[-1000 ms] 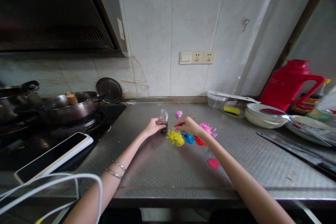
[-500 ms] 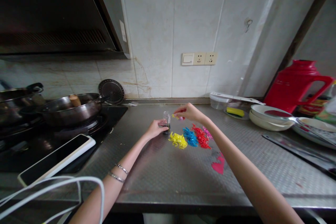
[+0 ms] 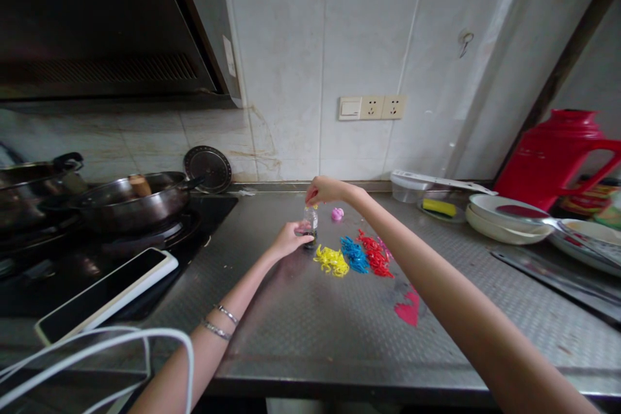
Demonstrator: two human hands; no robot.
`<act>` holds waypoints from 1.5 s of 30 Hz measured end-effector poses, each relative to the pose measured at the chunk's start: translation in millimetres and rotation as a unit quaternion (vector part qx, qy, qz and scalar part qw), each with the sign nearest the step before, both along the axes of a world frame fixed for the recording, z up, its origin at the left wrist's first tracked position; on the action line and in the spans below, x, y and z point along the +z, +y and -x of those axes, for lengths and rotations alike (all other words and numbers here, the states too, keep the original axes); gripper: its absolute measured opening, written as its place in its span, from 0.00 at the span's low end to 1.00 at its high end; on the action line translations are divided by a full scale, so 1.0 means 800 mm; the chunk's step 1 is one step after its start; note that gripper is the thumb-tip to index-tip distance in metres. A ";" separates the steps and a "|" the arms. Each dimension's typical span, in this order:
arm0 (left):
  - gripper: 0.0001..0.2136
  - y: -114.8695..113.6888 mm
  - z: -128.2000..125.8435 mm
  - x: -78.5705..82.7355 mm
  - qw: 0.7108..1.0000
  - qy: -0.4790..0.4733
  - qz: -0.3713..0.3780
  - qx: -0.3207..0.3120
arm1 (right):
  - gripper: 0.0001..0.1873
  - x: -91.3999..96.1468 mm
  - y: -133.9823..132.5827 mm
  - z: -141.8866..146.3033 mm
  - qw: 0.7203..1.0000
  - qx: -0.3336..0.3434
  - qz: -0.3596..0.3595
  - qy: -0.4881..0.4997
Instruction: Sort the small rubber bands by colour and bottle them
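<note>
My left hand (image 3: 291,239) is wrapped round the lower part of a small clear bottle (image 3: 311,215) standing upright on the counter, with dark contents at its base. Over the bottle's mouth, my right hand (image 3: 324,190) pinches a small yellow strip (image 3: 314,207). Just right of the bottle lie a pile of yellow strips (image 3: 332,261), a blue pile (image 3: 354,254) and a red pile (image 3: 376,255). Some pink strips (image 3: 383,247) are partly hidden behind my right forearm. A small lilac lump (image 3: 337,214) sits behind the piles. Nearer the front is a pink heart-shaped piece (image 3: 408,308).
On the left, a pan (image 3: 140,197) stands on the black stove (image 3: 213,220), near a white device (image 3: 107,294) with cables. To the right are a yellow sponge (image 3: 439,208), stacked bowls (image 3: 502,226), a knife (image 3: 543,278) and a red thermos jug (image 3: 548,155).
My right hand has moved left from beside the bottle to above its mouth, carrying the yellow strip. The lilac lump now shows uncovered. My left hand stays on the bottle.
</note>
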State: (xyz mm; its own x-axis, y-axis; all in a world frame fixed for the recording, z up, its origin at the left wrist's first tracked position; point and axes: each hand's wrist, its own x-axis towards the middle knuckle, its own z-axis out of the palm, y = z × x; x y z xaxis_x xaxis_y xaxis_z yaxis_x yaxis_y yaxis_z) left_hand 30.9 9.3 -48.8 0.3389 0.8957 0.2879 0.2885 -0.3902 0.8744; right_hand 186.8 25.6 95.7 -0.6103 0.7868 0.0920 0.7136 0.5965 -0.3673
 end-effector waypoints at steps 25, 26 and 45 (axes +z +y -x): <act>0.20 -0.005 -0.004 0.004 0.999 -0.023 0.023 0.002 | 0.13 -0.028 0.013 -0.013 0.992 0.008 -0.007 0.127; 0.19 -0.005 -0.004 0.005 1.000 -0.022 0.021 0.003 | 0.13 -0.028 0.013 -0.013 0.991 0.006 -0.011 0.133; 0.20 0.001 -0.004 -0.006 1.000 0.009 -0.028 -0.007 | 0.18 -0.131 -0.025 -0.012 0.967 -0.131 -0.083 0.201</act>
State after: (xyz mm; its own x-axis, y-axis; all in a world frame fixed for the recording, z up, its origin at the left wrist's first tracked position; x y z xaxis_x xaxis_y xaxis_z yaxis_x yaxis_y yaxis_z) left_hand 34.4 9.9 -53.6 0.3563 0.8735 0.3316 0.2991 -0.4429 0.8452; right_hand 196.5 5.8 -9.0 -0.2801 0.8639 0.4185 0.6687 0.4884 -0.5606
